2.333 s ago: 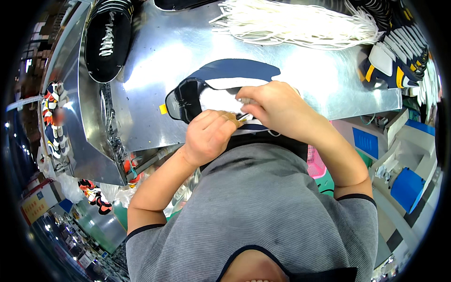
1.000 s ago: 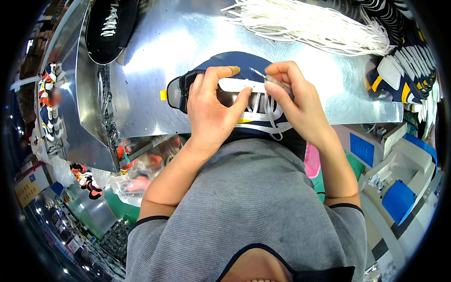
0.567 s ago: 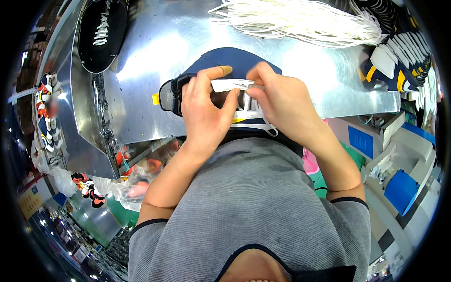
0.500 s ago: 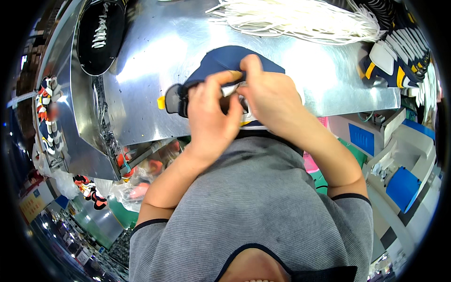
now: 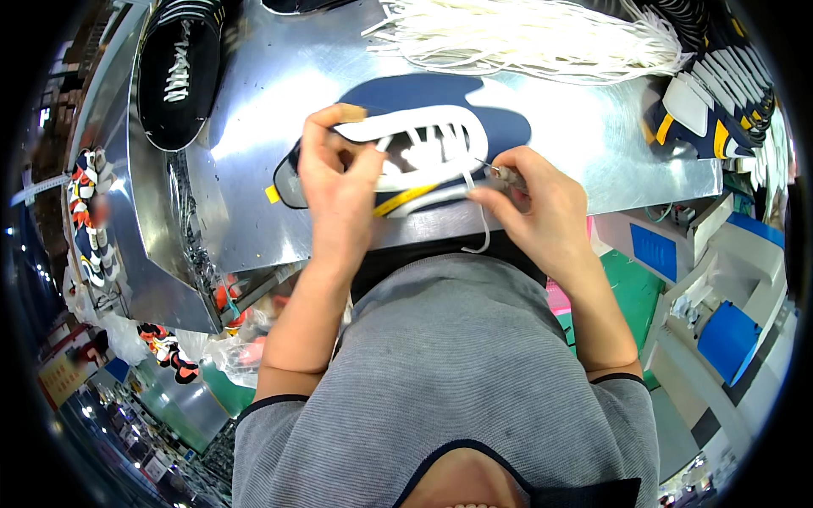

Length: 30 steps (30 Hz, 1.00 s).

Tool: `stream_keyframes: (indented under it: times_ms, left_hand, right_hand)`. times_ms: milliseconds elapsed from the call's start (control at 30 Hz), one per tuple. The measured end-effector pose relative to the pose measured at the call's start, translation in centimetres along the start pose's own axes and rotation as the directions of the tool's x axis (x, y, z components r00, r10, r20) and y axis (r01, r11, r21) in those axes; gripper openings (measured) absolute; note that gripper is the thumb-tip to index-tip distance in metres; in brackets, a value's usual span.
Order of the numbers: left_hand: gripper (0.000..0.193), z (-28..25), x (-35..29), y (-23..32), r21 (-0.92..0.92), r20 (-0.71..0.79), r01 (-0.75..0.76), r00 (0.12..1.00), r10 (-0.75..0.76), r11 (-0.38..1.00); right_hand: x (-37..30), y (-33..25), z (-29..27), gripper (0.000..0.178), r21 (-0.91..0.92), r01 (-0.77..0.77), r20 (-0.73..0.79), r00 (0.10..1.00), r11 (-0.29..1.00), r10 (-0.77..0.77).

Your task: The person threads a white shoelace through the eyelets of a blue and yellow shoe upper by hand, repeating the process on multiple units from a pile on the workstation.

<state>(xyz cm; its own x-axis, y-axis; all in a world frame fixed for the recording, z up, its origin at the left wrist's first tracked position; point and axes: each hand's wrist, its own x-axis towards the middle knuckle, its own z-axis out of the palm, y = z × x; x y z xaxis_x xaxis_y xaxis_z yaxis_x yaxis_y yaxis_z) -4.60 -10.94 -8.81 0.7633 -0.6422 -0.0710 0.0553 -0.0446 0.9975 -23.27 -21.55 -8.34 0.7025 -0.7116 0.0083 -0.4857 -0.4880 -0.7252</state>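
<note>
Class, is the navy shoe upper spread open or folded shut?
Spread open: the upper shows a wide dark gap inside its curved white rim.

Both arms bent at elbows, forearms angling up and inward ahead of torso. Left forearm [image 5: 306, 322] steep, wrist [image 5: 333, 261] fairly straight; left hand [image 5: 339, 190] back upward, slightly blurred, index finger [image 5: 326, 120] and thumb [image 5: 365, 168] forming open C, other fingers mostly hidden. Right forearm [image 5: 600, 309] leaning inward; right hand [image 5: 549, 203] in pinching grip, thumb [image 5: 500, 206] extended toward left, index finger [image 5: 518, 159] bent. Hands well apart, left one reaching slightly farther forward.
</note>
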Motion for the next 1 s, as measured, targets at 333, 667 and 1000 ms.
stream_keyframes:
  times_ms: [333, 667, 1000]
  left_hand:
    - [0.045, -0.5, -2.4, 2.7, 0.746, 0.475, -0.561, 0.826, 0.304, 0.358]
    - [0.02, 0.3, 0.2, 1.5, 0.584, 0.422, -0.674, 0.729, 0.54, 0.453]
    - [0.022, 0.0, -1.3, 4.8, 0.527, 0.486, -0.727, 0.683, 0.545, 0.441]
  right_hand:
    - [1.7, 0.9, 3.7, 0.021, 0.147, 0.111, -0.125, 0.988, 0.983, -0.093]
    - [-2.2, -0.2, 1.0, 0.011, 0.234, 0.37, 0.086, 0.913, 0.899, -0.398]
    - [2.9, -1.2, 1.6, 0.019, 0.698, -0.049, 0.076, 0.997, 0.714, -0.006]
